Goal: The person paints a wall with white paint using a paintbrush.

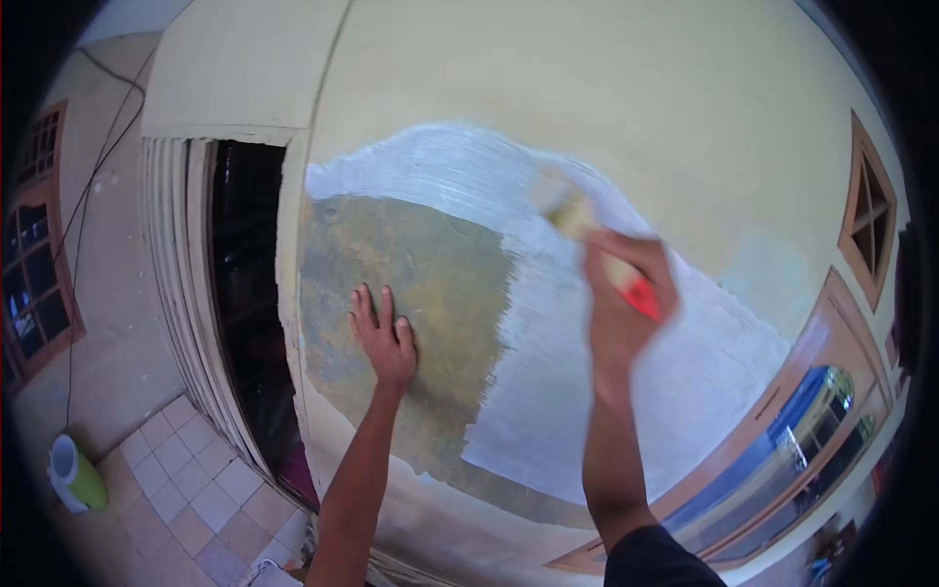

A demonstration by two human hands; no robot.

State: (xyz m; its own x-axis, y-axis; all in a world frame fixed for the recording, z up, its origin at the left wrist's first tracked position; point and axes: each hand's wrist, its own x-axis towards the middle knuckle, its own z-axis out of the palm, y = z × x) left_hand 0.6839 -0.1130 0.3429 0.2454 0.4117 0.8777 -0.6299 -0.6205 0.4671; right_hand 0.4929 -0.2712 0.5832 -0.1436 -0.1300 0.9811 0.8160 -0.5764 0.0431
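Fingers (653, 262) of the right hand (616, 328) are closed tight on a brush (579, 220), which is at 2 o'clock from the middle of the view. Its hairs point to 11 o'clock, over the white paint (558, 323). They are blurry, so I cannot tell if they touch the wall (636, 78).

At 8 o'clock, the left hand (383, 342) lies flat on a bare, gray-brown patch (440, 274). Its fingers are a bit apart and point up. White paint runs around the patch from 11 o'clock to 5 o'clock.

A dark doorway (245, 245) is at 9 o'clock. A green pail (86, 486) stands on the floor (186, 470) far out at 8 o'clock. A window (753, 489) is at 4 o'clock.
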